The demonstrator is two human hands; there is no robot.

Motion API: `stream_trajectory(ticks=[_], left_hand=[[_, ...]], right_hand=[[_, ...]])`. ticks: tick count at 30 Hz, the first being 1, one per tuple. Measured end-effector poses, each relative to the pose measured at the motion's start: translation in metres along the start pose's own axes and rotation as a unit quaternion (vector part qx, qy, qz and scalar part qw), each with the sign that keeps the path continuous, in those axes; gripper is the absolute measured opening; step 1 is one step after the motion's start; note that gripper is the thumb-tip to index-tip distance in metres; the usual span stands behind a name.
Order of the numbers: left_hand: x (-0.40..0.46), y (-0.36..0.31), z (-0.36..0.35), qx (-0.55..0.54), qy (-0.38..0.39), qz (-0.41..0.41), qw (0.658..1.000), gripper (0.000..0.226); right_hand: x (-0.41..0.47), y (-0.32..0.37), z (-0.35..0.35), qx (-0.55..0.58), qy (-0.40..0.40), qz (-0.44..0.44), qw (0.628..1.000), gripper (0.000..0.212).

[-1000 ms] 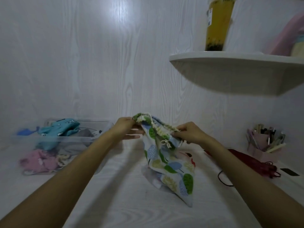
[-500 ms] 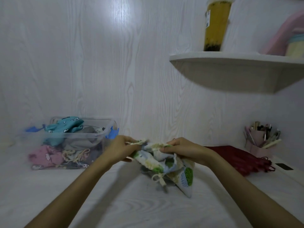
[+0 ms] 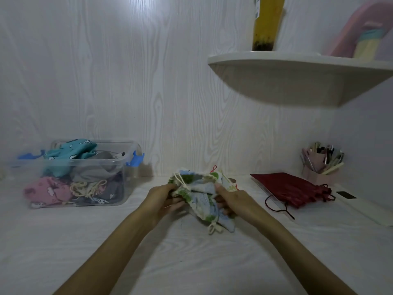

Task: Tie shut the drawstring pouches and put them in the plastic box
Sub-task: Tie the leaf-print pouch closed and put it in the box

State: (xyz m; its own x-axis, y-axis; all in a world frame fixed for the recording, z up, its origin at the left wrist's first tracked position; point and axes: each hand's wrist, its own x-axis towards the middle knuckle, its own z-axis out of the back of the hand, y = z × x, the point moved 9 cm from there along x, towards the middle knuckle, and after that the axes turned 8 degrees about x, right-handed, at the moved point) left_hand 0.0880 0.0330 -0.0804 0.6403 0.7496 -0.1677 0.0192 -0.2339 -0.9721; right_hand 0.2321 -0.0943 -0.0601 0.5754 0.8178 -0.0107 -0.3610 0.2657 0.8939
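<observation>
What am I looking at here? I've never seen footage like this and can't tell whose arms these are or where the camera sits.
The camera is worn on a person's head, looking down at their own bare arms. No machine is involved. The left hand and right hand both grip a leaf-print pouch over a white table. To the left stands a clear plastic box with pouches inside. To the right lie a dark red pouch and a pen holder.

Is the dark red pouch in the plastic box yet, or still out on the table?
Out. The dark red pouch lies flat on the table, right of both hands, far from the plastic box.
</observation>
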Motion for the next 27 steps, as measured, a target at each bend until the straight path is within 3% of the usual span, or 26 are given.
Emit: stream_trajectory(ticks=[3,6,8,11,14,16,20,22,24,25,27], left_hand=[[0.0,-0.003,0.003,0.176,-0.026,-0.046,0.983,0.012],[0.002,-0.004,0.024,0.205,-0.094,-0.075,0.971,0.018],[0.002,-0.001,0.033,0.2,-0.112,-0.067,0.971,0.025],[0.008,0.006,0.019,0.285,-0.074,-0.076,0.953,0.038],[0.023,0.007,0.01,0.403,-0.116,-0.119,0.9,0.034],[0.033,0.008,0.001,0.426,-0.116,-0.16,0.883,0.041],[0.033,0.013,-0.018,0.391,-0.02,-0.199,0.898,0.045],[0.03,0.011,-0.006,0.484,-0.059,-0.218,0.845,0.049],[0.018,-0.001,0.017,0.549,-0.14,-0.236,0.789,0.051],[0.011,-0.007,0.024,0.544,-0.15,-0.249,0.787,0.049],[0.008,-0.004,0.029,0.518,-0.083,-0.238,0.818,0.051]], right_hand=[[0.006,-0.006,-0.02,-0.061,0.038,0.069,0.995,0.059],[0.014,-0.017,-0.027,-0.172,-0.01,0.125,0.977,0.087],[0.016,-0.019,-0.029,-0.217,-0.044,0.136,0.966,0.076],[0.022,-0.011,-0.028,-0.321,-0.117,0.198,0.919,0.055],[0.042,-0.025,-0.032,-0.349,-0.099,0.179,0.915,0.054],[0.052,-0.036,-0.034,-0.376,-0.088,0.168,0.907,0.054],[0.053,-0.033,-0.021,-0.335,-0.107,0.233,0.907,0.042],[0.046,-0.026,0.0,-0.299,-0.155,0.257,0.906,0.024],[0.037,-0.023,0.021,-0.318,-0.202,0.248,0.892,0.027],[0.034,-0.023,0.028,-0.329,-0.214,0.243,0.887,0.032],[0.028,-0.026,0.035,-0.333,-0.198,0.245,0.889,0.032]])
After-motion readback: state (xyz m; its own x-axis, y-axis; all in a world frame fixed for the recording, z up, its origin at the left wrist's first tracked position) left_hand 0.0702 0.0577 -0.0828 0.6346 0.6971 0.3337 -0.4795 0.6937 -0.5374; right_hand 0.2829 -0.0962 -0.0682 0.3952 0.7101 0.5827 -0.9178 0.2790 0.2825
